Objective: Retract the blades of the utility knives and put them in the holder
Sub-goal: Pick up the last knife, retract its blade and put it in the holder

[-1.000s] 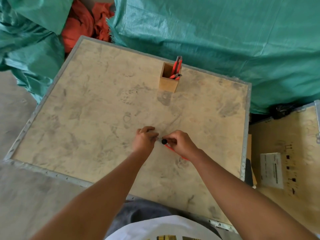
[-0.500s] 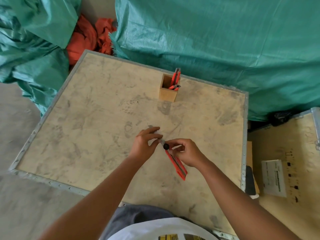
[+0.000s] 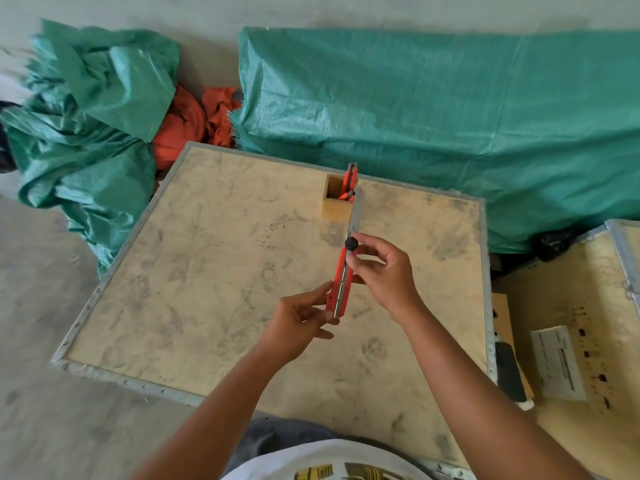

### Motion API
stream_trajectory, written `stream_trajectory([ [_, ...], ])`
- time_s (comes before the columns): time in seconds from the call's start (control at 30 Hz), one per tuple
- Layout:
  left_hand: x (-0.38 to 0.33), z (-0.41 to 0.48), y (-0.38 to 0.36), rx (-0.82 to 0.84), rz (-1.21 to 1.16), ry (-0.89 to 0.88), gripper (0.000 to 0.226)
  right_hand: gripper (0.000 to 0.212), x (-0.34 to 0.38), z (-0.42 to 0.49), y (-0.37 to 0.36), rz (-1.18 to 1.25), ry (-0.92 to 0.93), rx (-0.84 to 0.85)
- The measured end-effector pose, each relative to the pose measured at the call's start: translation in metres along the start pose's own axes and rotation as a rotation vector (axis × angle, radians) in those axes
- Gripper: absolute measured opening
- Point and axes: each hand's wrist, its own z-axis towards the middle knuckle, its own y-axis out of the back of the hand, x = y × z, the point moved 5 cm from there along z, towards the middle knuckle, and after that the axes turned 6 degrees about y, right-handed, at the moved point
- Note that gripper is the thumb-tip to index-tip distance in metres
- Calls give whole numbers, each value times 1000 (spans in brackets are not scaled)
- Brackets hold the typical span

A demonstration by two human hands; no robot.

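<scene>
A: Item, near: left hand (image 3: 300, 319) pinching the tail of the utility knife (image 3: 341, 281), now raised upright off the table (image 3: 214, 271).

B: Right hand (image 3: 382, 271) gripping near the black knob (image 3: 352, 243); blade (image 3: 356, 211) still out. Holder (image 3: 335, 202) beyond, knives inside. Retraction pending.

Bare forearms, no sleeves reaching them, no watch or rings visible on left hand (image 3: 298, 318) or right hand (image 3: 387, 274). At six o'clock, white shirt with a yellow-and-black print; grey trousers just above it.
</scene>
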Motion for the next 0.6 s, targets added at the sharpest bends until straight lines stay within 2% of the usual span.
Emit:
stream_trajectory([
  [0.17, -12, -11, 19, -12, -101, -4, 43, 30, 24, -7, -8, -29, 42, 17],
  [0.3, -27, -16, 39, -15, -163, -47, 37, 24, 39, -17, -24, -187, 96, 119],
  [0.47, -51, -19, 62, 24, -193, -110, 35, 26, 57, -35, -53, -403, 201, 221],
  [0.6, -62, -24, 78, 77, -200, -140, 36, 28, 74, -41, -69, -447, 232, 211],
])
